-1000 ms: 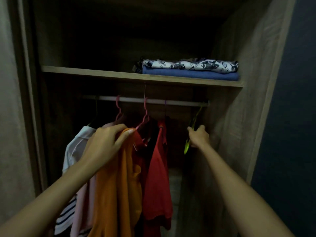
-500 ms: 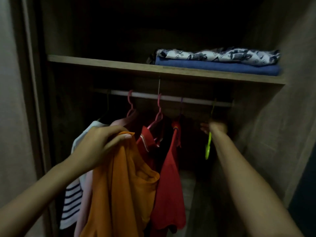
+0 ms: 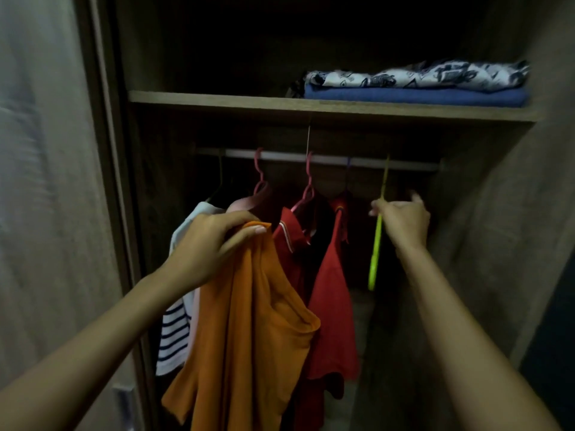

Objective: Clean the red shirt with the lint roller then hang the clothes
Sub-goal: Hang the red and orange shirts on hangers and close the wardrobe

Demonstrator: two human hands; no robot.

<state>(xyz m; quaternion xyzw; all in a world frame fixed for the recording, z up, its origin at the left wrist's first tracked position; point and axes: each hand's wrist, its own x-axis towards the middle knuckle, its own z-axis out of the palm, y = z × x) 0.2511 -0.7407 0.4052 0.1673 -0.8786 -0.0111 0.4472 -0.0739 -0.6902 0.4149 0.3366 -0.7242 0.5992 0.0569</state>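
Inside a dim wardrobe, my left hand [image 3: 214, 244] grips the collar of an orange shirt [image 3: 249, 337], which hangs down in front of the other clothes. My right hand [image 3: 403, 220] grips an empty yellow-green hanger [image 3: 375, 253] just below its hook, which is over the white rail [image 3: 326, 160]. A red shirt [image 3: 333, 290] hangs on the rail between my hands, next to a red polo with a striped collar [image 3: 287, 231] on a pink hanger [image 3: 306, 188]. No lint roller is in sight.
A white shirt with dark stripes [image 3: 174, 331] and a pink garment [image 3: 245, 203] hang at the left. Folded blue and patterned cloths [image 3: 413, 85] lie on the wooden shelf [image 3: 217, 102] above the rail. Wardrobe walls close in on both sides.
The view has shifted so the wardrobe sits further right and larger. My right hand now sits higher on the yellow-green hanger, near its hook. My left hand still holds the orange shirt.
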